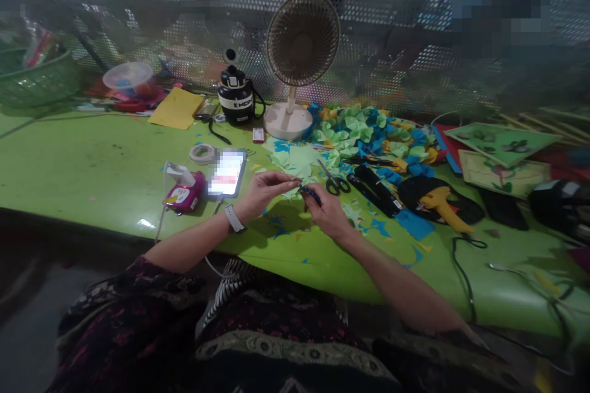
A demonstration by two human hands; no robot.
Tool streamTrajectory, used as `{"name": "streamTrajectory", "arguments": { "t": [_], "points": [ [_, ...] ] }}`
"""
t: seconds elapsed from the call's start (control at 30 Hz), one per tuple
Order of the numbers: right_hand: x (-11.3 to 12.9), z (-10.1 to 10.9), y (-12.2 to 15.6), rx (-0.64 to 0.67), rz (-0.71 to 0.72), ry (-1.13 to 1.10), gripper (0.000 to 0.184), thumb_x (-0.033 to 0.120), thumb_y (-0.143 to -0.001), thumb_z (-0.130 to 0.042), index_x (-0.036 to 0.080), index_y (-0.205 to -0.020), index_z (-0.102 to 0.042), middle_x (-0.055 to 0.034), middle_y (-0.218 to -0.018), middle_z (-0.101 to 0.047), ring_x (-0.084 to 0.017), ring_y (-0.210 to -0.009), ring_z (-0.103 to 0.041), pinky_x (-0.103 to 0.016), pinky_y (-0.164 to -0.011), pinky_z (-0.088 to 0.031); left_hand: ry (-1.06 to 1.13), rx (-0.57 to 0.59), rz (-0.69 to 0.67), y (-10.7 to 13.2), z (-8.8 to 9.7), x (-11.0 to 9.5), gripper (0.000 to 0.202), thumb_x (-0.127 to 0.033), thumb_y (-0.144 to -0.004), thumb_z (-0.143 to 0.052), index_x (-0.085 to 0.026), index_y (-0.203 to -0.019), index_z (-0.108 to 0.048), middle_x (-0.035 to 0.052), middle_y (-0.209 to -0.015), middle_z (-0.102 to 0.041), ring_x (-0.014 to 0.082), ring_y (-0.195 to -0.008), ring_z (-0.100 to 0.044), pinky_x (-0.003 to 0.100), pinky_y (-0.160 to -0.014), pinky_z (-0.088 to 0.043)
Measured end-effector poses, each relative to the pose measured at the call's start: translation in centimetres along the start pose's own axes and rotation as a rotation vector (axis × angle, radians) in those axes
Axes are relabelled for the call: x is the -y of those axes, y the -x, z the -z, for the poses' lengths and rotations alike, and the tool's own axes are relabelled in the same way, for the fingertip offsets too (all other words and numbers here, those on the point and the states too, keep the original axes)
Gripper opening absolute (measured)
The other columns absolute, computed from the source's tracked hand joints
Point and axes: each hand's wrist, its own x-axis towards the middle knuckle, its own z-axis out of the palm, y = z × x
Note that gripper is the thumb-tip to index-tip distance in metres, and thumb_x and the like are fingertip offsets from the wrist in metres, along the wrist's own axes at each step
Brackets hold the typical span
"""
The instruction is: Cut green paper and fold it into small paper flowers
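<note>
My left hand (265, 195) is closed in a pinch, its fingertips meeting those of my right hand over the table; what it pinches is too small to make out. My right hand (326, 214) is closed around a slim dark-blue object (311, 194) with a patterned surface, whose kind I cannot tell. Just beyond the hands lie light-green paper pieces (295, 158) and dark-handled scissors (338, 184). Blue paper scraps (279, 224) are scattered below my hands. A lit phone (228, 173) rests left of my left hand.
Behind stand a fan (289, 120) and a black bottle (236, 101). Folded paper flowers (359, 129) are heaped at the back. On the right lie a black stapler (374, 190) and a yellow glue gun (442, 204). A tape roll (201, 146) and a purple socket box (187, 195) with cables lie left.
</note>
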Motion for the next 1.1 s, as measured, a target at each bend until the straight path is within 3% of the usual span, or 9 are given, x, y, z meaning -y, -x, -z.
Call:
{"name": "streamTrajectory", "arguments": {
  "t": [0.5,0.7,0.93,1.1],
  "points": [
    [-0.09,0.44,-0.33,0.128,0.040,-0.045,0.029,0.047,-0.095,-0.047,0.022,-0.089,-0.061,0.0004,-0.066,-0.054,-0.016,-0.061,-0.050,-0.029,-0.058,-0.039,0.042,0.067,0.069,0.15,0.10,-0.22,0.028,-0.038,-0.064,-0.089,-0.019,-0.082,-0.078,0.0055,-0.089,-0.079,0.0179,-0.086,-0.073,0.036,-0.090,-0.057],
    [-0.05,-0.07,-0.02,0.077,-0.023,-0.136,0.033,0.052,-0.090,-0.056,0.023,-0.105,-0.059,0.0004,-0.070,-0.059,-0.016,-0.060,-0.053,-0.028,-0.055,-0.041,-0.005,0.021,0.016,0.08,0.08,-0.28,0.026,-0.037,-0.061,-0.090,-0.018,-0.068,-0.074,0.0035,-0.080,-0.078,0.0158,-0.081,-0.072,0.033,-0.085,-0.057],
    [0.00,0.36,-0.18,0.003,0.013,-0.090,0.034,0.054,-0.096,-0.046,0.023,-0.086,-0.057,0.0009,-0.064,-0.055,-0.016,-0.058,-0.052,-0.029,-0.060,-0.042,-0.043,0.068,-0.018,-0.09,0.38,0.17,0.024,-0.036,-0.068,-0.087,-0.019,-0.080,-0.078,0.0044,-0.089,-0.078,0.0150,-0.083,-0.072,0.032,-0.087,-0.056],
    [-0.17,0.53,-0.29,0.085,0.045,-0.124,0.036,0.053,-0.098,-0.042,0.022,-0.081,-0.053,0.0034,-0.058,-0.051,-0.013,-0.054,-0.049,-0.029,-0.060,-0.041,0.004,0.085,0.025,-0.07,0.29,0.12,0.028,-0.037,-0.066,-0.088,-0.018,-0.085,-0.079,0.0049,-0.089,-0.079,0.0160,-0.086,-0.073,0.033,-0.088,-0.057]
  ]
}}
